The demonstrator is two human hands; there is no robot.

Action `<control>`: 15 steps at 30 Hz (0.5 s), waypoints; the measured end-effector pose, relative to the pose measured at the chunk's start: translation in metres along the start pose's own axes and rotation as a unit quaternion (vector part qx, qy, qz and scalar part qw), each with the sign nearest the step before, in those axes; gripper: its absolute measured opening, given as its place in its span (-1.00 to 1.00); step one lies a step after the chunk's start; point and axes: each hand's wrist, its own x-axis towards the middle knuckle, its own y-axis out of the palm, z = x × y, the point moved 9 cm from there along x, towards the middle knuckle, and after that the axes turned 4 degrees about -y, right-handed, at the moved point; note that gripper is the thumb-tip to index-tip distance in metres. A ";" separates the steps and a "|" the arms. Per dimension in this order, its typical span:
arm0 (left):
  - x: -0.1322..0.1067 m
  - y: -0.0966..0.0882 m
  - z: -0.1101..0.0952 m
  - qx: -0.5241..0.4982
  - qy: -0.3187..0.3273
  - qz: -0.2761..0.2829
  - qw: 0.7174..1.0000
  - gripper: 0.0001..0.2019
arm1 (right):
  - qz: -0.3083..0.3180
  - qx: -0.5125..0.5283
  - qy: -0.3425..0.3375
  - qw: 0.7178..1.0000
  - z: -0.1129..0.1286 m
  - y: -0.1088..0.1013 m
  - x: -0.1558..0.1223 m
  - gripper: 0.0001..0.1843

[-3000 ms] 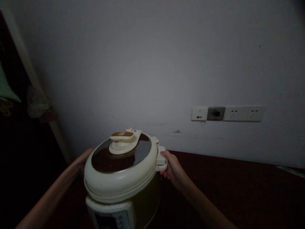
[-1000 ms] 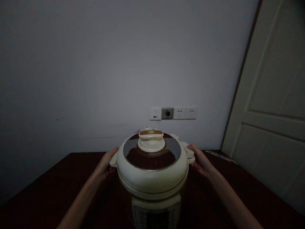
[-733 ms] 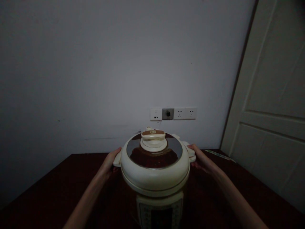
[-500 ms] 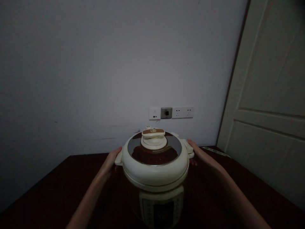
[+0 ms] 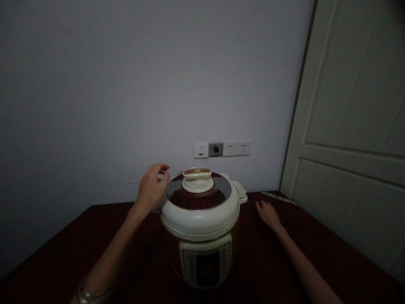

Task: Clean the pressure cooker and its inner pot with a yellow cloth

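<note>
A white electric pressure cooker stands upright on the dark red table, its control panel facing me. Its lid is on, with a brown glossy top and a raised lid handle. My left hand is raised beside the lid's left edge, fingers bent and thumb apart, with nothing in it. It hides the cooker's left side handle. To the right of the cooker, my right hand rests low at the tabletop, fingers loosely stretched and holding nothing. The right side handle shows, free of my hand.
Behind the cooker, a row of wall sockets and a grey switch plate sit on the pale wall. A thin patterned strip lies at the table's back right. A white panelled door stands on the right.
Both hands have let go of the cooker's side handles. My left hand has risen toward the lid; my right has moved off to the table. The cooker sits lower, with more of its front showing.
</note>
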 end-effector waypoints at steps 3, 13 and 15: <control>0.011 0.036 -0.059 0.033 0.138 0.111 0.984 -0.65 | -0.002 -0.047 0.007 0.999 -0.012 0.022 -0.007 -0.56; 0.016 0.110 -0.089 0.152 0.218 0.250 0.931 -0.52 | -0.003 -0.104 0.006 0.995 -0.021 0.039 0.000 -0.54; 0.015 0.106 -0.088 0.166 0.217 0.224 0.936 -0.51 | -0.004 -0.106 0.004 0.994 -0.021 0.039 0.000 -0.54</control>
